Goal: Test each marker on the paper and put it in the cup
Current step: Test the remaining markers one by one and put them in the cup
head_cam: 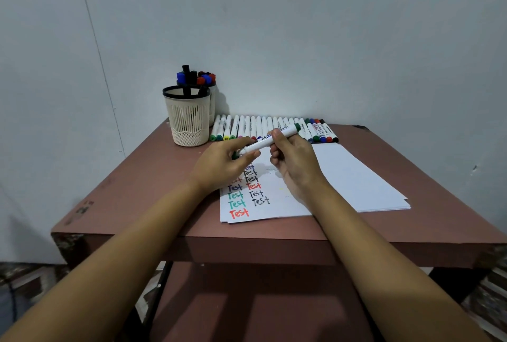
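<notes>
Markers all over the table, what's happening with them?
A person is trying out markers. The right hand holds a green marker above the paper, and the left hand pinches its lower end. The paper already has "Test" written in several colours. A row of markers lies at the back of the table, beside a mesh cup and a rear cup holding markers.

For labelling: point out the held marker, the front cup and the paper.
held marker (263, 142), head view, middle of its white barrel
front cup (189, 119), head view, slatted side wall
paper (282, 208), head view, bare patch beside the writing
</notes>
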### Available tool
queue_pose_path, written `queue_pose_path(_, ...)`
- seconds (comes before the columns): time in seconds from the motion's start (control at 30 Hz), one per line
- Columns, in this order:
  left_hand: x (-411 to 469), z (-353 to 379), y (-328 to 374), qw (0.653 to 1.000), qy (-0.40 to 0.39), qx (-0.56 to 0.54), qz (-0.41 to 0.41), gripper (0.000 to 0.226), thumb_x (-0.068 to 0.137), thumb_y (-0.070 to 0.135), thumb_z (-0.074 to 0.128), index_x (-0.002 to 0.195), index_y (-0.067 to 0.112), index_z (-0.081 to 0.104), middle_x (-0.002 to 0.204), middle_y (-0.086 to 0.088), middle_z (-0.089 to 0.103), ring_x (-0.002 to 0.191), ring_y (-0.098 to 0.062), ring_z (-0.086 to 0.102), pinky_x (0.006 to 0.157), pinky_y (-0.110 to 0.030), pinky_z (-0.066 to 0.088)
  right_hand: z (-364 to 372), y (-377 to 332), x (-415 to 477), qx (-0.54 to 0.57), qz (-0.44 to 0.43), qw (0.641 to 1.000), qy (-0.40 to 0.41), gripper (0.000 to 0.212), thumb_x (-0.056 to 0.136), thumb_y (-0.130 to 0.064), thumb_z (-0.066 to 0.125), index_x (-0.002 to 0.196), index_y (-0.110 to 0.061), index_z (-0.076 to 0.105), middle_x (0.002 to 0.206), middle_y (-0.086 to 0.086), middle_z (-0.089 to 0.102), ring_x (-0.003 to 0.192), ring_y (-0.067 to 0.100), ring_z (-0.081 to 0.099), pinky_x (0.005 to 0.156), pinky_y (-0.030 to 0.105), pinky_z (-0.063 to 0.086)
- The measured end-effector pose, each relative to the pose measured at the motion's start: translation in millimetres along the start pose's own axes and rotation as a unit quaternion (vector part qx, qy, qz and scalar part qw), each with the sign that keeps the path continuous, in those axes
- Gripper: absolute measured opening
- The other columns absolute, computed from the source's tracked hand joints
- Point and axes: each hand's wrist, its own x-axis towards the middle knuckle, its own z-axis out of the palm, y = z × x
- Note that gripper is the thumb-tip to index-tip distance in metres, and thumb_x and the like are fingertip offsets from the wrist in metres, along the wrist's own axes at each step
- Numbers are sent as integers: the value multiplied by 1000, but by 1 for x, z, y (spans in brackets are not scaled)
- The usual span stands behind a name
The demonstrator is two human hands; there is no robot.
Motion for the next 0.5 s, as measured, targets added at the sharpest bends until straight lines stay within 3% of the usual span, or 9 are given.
queue_pose_path(0.2,1,-2,-1,1000,1,20,-4,34,83,42,63,115,28,61,67,17,52,57,-4,49,55,-18,35,1,-3,-2,20,8,998,53,21,96,-23,55,78,-12,58,62,-1,44,57,10,40,52,22,34)
queue_pose_path(0.3,4,-3,-4,999,30,7,-33,26,91,38,53,106,17,59,77,12,55,69,-9,52,57,-14,35,-4,-10,-3,115,53,986,106,18,97,-29,53,85,-16,53,69,4,54,57,16,53,51,25,44)
queue_pose_path(0.37,7,-3,-5,993,61,-59,-87,32,98,29,42,103,4,61,75,4,53,71,-12,48,59,-19,34,-7,-12,-6,172,94,977,82,19,97,-34,50,98,-14,48,83,13,62,64,26,66,55,30,55)
queue_pose_path(0.43,8,-4,-4,981,75,-127,-125,37,93,26,33,102,3,61,70,2,49,70,-11,46,63,-22,36,-9,-11,-11,174,128,975,40,25,96,-37,49,107,-15,43,92,16,66,70,32,70,60,36,58)
queue_pose_path(0.5,9,-4,-6,980,70,-113,-147,36,94,15,31,113,2,58,86,-8,59,87,-23,53,76,-27,41,-8,-11,-14,153,131,979,20,21,97,-35,49,103,-17,42,89,15,67,73,33,71,67,39,58)
